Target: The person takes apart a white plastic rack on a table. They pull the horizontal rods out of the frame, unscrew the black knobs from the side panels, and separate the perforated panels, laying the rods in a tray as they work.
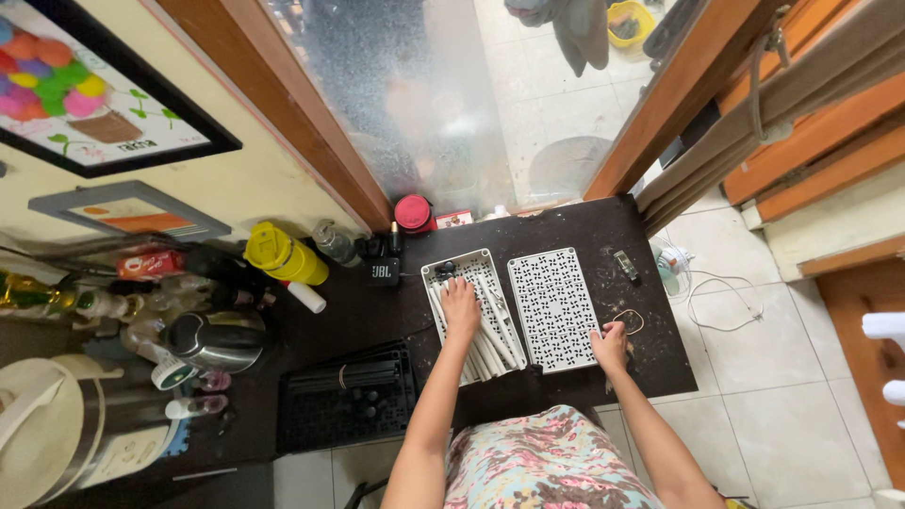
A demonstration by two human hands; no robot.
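On a dark table (603,226) lie two white perforated panels side by side. The left panel (471,267) carries several white tubes (495,344), and my left hand (461,307) lies flat on top of them, palm down. The right panel (554,306) is bare. My right hand (610,344) rests on the table at that panel's lower right corner, fingers curled; whether it grips anything small I cannot tell. A thin rubber band (630,321) lies just beyond it.
A black slatted tray (347,396) sits at the left front. A yellow bottle (283,254), red lid (413,212), small black speaker (383,271), steel kettle (219,341) and cooker (66,434) crowd the left. A frosted glass door stands behind, and a white cable (721,302) lies on tiles.
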